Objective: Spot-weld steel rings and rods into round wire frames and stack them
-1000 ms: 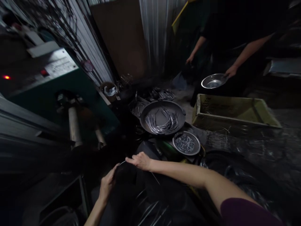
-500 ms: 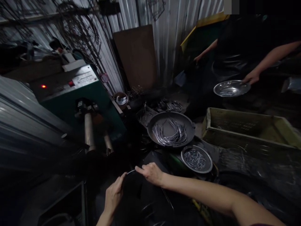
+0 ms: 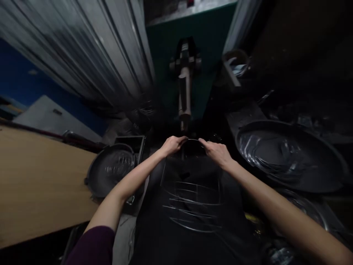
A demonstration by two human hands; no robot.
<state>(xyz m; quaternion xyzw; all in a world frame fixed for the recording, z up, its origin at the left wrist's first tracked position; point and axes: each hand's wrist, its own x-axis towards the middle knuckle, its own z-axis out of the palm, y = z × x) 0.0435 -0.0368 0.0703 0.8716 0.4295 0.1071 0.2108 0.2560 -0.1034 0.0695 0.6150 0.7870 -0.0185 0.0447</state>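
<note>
A thin curved metal wire [image 3: 193, 139] spans the gap between my two hands, just below the machine's arm [image 3: 184, 92]. My left hand [image 3: 173, 144] pinches its left end, close to the arm's tip. At the other end, the fingers of my right hand [image 3: 216, 151] are closed on the wire. Several bent wire pieces [image 3: 191, 230] lie on the dark apron [image 3: 154, 243] over my lap, some of them forming a frame with cross wires. Motion blurs the fingertips slightly.
The green machine [image 3: 209, 40] stands straight ahead. On the right sits a wide dark pan [image 3: 317, 184] with curved wires. A smaller pan [image 3: 96, 184] with metal pieces is at the left, beside a wooden board [image 3: 41, 184]. A small basket [image 3: 239, 57] stands behind.
My view has swung left, so the machine is now in front of me. Both hands, still holding the wire, are now just below the machine's arm. The co-worker is out of view.
</note>
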